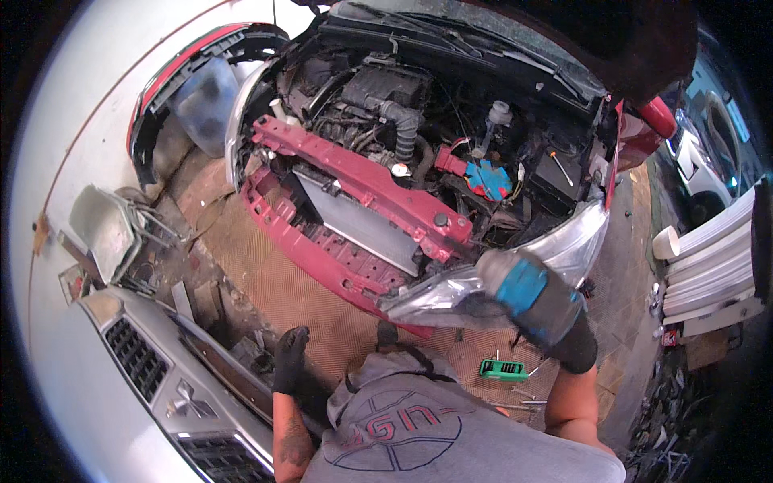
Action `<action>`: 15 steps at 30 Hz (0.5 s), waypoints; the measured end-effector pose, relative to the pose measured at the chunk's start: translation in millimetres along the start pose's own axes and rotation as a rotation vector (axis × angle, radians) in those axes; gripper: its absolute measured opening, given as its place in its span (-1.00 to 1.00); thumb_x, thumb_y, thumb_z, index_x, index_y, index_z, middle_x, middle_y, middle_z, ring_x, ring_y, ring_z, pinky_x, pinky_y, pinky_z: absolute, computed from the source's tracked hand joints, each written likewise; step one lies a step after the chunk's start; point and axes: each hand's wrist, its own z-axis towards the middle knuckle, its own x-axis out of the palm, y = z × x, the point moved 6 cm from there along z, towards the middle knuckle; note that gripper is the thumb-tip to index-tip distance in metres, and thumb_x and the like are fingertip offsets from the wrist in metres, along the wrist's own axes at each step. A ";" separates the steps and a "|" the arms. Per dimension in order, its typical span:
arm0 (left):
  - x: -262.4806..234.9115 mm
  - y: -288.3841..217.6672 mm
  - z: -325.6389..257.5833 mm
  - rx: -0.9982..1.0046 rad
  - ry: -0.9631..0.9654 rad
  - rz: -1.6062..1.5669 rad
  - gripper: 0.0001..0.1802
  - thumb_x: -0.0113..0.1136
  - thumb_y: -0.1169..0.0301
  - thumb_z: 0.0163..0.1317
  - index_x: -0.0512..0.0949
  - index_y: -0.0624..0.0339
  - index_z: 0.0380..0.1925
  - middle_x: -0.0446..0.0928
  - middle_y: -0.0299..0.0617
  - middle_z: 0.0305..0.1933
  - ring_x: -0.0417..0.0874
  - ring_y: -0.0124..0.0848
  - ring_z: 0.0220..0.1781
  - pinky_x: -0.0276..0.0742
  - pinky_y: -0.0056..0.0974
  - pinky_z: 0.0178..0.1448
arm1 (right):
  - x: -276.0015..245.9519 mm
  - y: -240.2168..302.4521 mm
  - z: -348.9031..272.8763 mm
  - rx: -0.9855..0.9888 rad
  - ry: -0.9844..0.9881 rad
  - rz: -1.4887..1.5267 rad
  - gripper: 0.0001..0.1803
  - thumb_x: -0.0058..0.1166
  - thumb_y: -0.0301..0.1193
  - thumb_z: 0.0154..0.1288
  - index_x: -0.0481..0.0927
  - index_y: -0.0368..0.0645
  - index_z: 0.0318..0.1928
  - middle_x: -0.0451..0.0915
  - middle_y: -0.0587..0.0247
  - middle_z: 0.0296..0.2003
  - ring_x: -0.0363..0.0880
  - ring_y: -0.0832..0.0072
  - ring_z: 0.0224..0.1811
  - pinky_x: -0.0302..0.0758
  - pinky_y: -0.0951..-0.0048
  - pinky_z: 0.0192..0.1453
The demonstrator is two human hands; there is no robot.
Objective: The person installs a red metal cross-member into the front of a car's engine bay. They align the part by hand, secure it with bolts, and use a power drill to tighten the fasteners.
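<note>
Now the gloved right hand [573, 346] grips the blue-and-grey power tool [523, 291] near the headlight [451, 295] — a hefty, rigid lump by its looks, best held round the handle — while the left hand [291, 354], fingers loosely bent, shows nothing in it.

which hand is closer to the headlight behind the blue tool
Right: the right hand grips the blue tool that overlaps the headlight; the left hand is lower, well off to its left.

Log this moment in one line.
left hand: nothing visible held; right hand: holds tool, overlapping headlight in view; engine: exposed
</note>
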 end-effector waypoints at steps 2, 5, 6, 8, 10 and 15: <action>-10.6 -6.5 33.2 0.210 0.043 0.258 -0.69 0.12 0.29 0.37 0.63 0.31 -0.09 0.66 -0.05 -0.19 0.65 -0.24 -0.14 0.50 -0.21 0.04 | -8.9 -20.1 26.7 -0.032 -0.124 -0.210 -0.47 0.02 -0.42 0.33 0.37 -0.15 0.31 0.45 0.18 0.28 0.41 0.31 0.34 0.25 0.22 0.48; -16.1 17.3 66.2 0.526 0.180 0.686 -0.70 0.13 0.28 0.35 0.64 0.31 -0.16 0.65 0.01 -0.26 0.66 -0.17 -0.17 0.51 -0.18 0.00 | -1.7 -87.4 49.8 0.359 -0.317 0.305 -0.44 0.20 -0.49 0.16 0.46 -0.21 0.21 0.52 0.06 0.20 0.48 0.19 0.27 0.35 0.19 0.39; -22.1 27.4 74.8 0.376 0.209 0.644 -0.70 0.12 0.27 0.35 0.64 0.30 -0.18 0.64 0.02 -0.28 0.66 -0.14 -0.17 0.51 -0.16 -0.01 | 0.4 -103.1 61.8 0.516 -0.416 0.585 -0.43 0.24 -0.52 0.14 0.47 -0.23 0.21 0.53 0.05 0.20 0.49 0.20 0.27 0.35 0.23 0.38; -20.3 13.4 102.7 0.274 0.218 0.441 -0.68 0.07 0.24 0.38 0.64 0.30 -0.27 0.63 0.03 -0.31 0.64 -0.03 -0.20 0.51 -0.09 -0.05 | 2.9 -138.7 88.7 0.451 -0.456 0.399 -0.31 0.22 -0.51 0.17 0.32 -0.23 0.33 0.51 0.07 0.21 0.49 0.27 0.26 0.38 0.30 0.37; -33.3 26.7 130.7 0.196 0.312 0.479 -0.69 0.04 0.27 0.39 0.62 0.30 -0.27 0.64 0.03 -0.30 0.64 0.00 -0.18 0.52 -0.07 -0.04 | 16.1 -175.7 110.3 0.433 -0.475 0.338 -0.19 0.24 -0.46 0.16 0.20 -0.21 0.42 0.50 0.01 0.22 0.49 0.19 0.27 0.39 0.27 0.35; -72.1 75.1 189.5 0.682 0.511 0.745 -0.75 0.05 0.34 0.32 0.60 0.26 -0.17 0.65 0.04 -0.22 0.66 -0.02 -0.18 0.55 -0.04 -0.07 | 60.4 -272.3 166.1 0.676 -0.490 0.162 -0.26 0.19 -0.39 0.22 0.25 -0.25 0.39 0.43 -0.10 0.28 0.42 0.11 0.34 0.29 0.24 0.42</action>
